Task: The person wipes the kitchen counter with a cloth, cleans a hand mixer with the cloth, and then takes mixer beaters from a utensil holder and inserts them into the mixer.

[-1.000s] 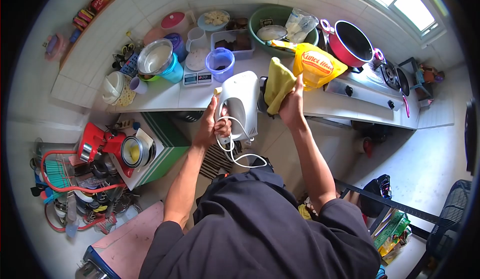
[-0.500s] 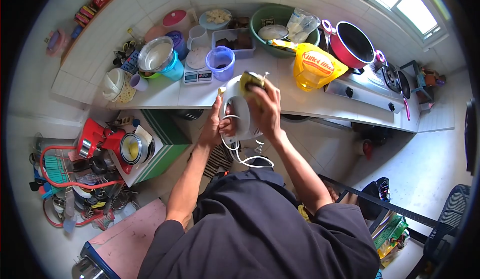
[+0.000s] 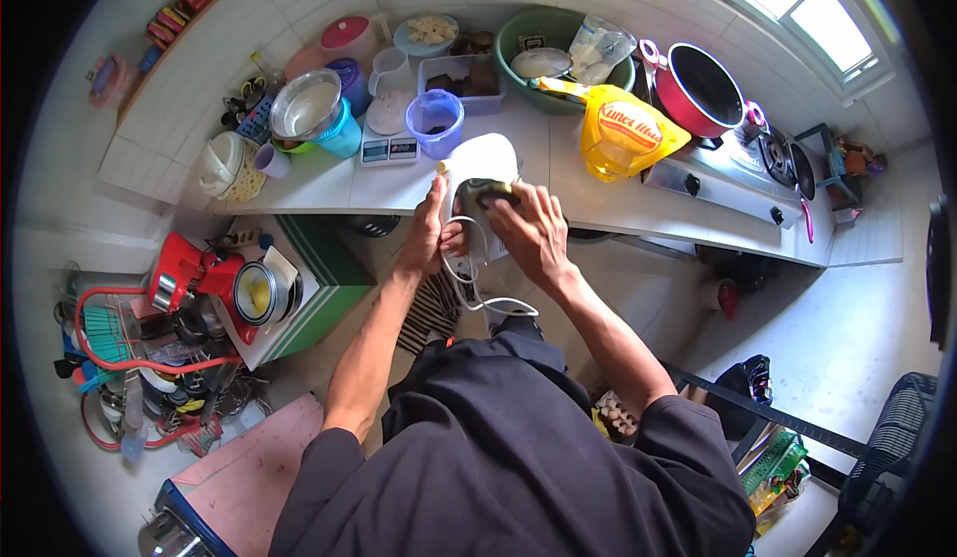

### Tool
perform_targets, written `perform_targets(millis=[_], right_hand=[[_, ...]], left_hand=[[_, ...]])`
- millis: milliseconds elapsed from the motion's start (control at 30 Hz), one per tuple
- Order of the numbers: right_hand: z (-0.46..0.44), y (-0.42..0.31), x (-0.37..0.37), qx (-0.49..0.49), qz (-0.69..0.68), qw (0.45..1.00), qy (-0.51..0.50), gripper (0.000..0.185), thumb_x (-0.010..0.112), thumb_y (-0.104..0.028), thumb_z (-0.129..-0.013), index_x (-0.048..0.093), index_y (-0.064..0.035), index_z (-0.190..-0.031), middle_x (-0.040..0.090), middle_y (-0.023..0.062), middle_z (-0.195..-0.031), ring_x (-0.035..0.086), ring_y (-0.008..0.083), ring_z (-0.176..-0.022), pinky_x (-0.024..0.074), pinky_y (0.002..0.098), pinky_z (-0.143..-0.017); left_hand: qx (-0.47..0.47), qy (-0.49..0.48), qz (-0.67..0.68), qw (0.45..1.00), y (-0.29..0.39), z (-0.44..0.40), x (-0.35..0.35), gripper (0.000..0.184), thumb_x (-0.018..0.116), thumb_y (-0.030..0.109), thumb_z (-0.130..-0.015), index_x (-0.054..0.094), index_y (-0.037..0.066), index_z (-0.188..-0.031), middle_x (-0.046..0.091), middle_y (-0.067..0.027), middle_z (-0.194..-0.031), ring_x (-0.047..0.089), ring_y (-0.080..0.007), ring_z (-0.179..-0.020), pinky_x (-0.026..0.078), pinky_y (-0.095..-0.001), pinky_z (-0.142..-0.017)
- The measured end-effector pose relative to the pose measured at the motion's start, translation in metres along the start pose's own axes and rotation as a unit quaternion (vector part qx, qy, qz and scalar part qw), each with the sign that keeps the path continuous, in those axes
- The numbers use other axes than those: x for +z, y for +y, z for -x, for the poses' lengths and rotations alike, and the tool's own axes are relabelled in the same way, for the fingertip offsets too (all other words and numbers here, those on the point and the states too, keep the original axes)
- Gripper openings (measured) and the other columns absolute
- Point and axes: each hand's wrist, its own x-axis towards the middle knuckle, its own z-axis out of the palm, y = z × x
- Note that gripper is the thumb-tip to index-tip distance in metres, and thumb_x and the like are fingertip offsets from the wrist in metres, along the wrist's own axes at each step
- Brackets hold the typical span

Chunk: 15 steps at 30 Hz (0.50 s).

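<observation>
A white hand mixer body (image 3: pixel 482 157) is held up over the counter's front edge, with its white cord (image 3: pixel 510 304) looping below. My left hand (image 3: pixel 429 236) grips the mixer at its left side. My right hand (image 3: pixel 534 230) presses a dark and yellowish cloth (image 3: pixel 488 194) against the mixer, its fingers bent over the cloth. Just behind the mixer stand a purple tub (image 3: pixel 435 123) and a digital kitchen scale (image 3: pixel 390 149). The hands and cloth hide part of the mixer.
On the counter (image 3: pixel 319 186) are a steel bowl (image 3: pixel 306 106), a green basin (image 3: pixel 539 33), a yellow pouch (image 3: pixel 623 130) and a pink pot (image 3: pixel 700 88) on the stove. A red stand mixer (image 3: pixel 189 278) is at the left, beside a crowded dish rack.
My right hand has brought the cloth from the right side onto the mixer, then lower along its body. My left hand keeps its hold.
</observation>
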Motion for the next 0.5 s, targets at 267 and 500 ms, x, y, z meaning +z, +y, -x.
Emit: perform_targets(millis=[267,500], right_hand=[[0.020,0.036,0.003,0.035,0.017,0.999,0.006,0.023,0.074,-0.017,-0.081,0.070,-0.0164,-0.104,0.059,0.0106,-0.114,0.059,0.0275,-0.097,0.0460,0.0406,-0.075],[-0.053,0.057,-0.011,0.155,-0.155,0.964,0.151,0.027,0.067,-0.016,-0.095,0.067,-0.0056,-0.119,0.065,0.0180,-0.114,0.063,0.0332,-0.107,0.0500,0.0403,-0.094]], left_hand=[[0.022,-0.045,0.054,0.997,0.007,0.001,-0.014,0.054,0.044,0.065,-0.101,0.043,0.014,-0.084,0.026,0.0085,-0.051,0.027,-0.0037,-0.035,0.033,-0.0216,-0.037],[0.004,-0.080,0.004,0.997,0.012,0.006,-0.006,0.059,0.042,0.069,-0.100,0.046,0.010,-0.089,0.025,0.0055,-0.052,0.026,-0.0073,-0.038,0.029,-0.0248,-0.041]])
